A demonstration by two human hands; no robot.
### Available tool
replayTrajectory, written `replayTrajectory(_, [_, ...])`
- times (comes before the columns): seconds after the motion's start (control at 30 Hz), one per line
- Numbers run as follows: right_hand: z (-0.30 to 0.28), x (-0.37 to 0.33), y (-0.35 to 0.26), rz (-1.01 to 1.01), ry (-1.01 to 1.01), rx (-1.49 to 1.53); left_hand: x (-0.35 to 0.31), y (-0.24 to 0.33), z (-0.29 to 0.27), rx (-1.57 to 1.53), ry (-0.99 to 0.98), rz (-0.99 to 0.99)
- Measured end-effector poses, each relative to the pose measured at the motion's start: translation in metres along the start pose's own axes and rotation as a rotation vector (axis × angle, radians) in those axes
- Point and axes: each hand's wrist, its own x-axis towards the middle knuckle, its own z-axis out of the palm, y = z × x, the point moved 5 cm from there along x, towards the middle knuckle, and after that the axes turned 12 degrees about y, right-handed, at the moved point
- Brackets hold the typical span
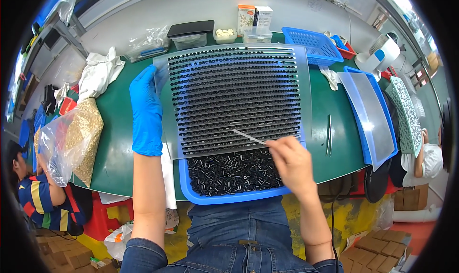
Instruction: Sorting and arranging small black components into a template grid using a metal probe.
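A translucent plate (165,124) lined with rows of small black cylindrical parts (236,100) lies over a blue tray (229,200). More loose black parts (232,177) fill the tray's near end. My left hand (146,112), in a blue glove, grips the plate's left edge; some fingertips are hidden. In my bare right hand (292,165) is a slim pair of tweezers (248,136), pinched between thumb and fingers. The tips of the tweezers reach over the lower rows. A second pair of tweezers (329,135) rests on the green table to the right.
A plastic bag of tan granules (86,139) and a white cloth (98,72) are at left. Lidded containers (190,35) and a blue basket (313,44) line the back. At right sits another blue tray with a translucent sheet (373,120). Co-workers (43,201) sit at both sides.
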Motion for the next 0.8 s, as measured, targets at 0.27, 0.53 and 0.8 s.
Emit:
replayTrajectory(0.27, [0.030,0.011,-0.028,-0.071,-0.007,0.006,-0.002,0.001,0.002,-0.007,-0.014,0.015])
replayTrajectory(0.53, [0.005,0.010,0.000,-0.005,0.056,-0.066,-0.007,0.004,0.005,0.011,-0.010,0.011])
replayTrajectory(0.8, [0.009,0.009,-0.004,-0.016,0.034,-0.040,-0.002,-0.001,0.002,-0.002,-0.026,0.007])
